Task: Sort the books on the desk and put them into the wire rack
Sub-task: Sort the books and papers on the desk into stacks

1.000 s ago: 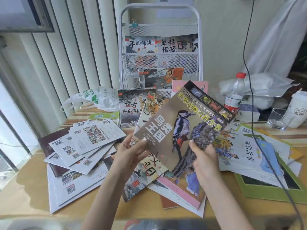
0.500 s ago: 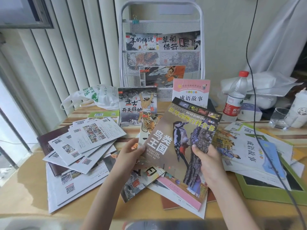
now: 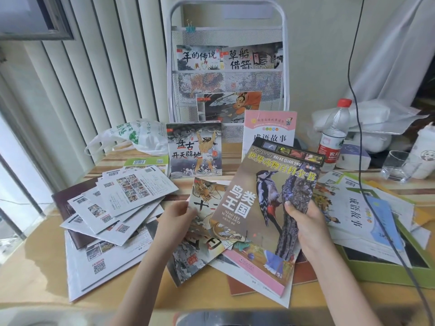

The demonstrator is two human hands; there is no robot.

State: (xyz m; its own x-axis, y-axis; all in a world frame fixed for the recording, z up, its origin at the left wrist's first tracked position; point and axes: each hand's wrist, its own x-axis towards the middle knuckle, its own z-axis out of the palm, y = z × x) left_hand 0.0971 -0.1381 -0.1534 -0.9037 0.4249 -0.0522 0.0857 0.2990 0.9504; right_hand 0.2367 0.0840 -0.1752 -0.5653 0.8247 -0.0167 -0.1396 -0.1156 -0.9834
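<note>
Above the desk (image 3: 42, 267), right hand (image 3: 306, 222) grips woodpecker book (image 3: 266, 208), hiding left hand's (image 3: 175, 216) pinched booklet (image 3: 204, 196).

Wire rack (image 3: 229, 36) sits at 12 o'clock at the back of the desk (image 3: 35, 262), two books propped in front of it. Fanned booklets (image 3: 113, 208) at 9, water bottle (image 3: 333, 135) and glass (image 3: 396, 166) around 2, open box (image 3: 386, 271) at 4.

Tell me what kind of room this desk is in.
Probably a home study corner or small office by a window: vertical blinds on the left, a wooden desk strewn with children's books, and a white wire rack against the wall.
</note>
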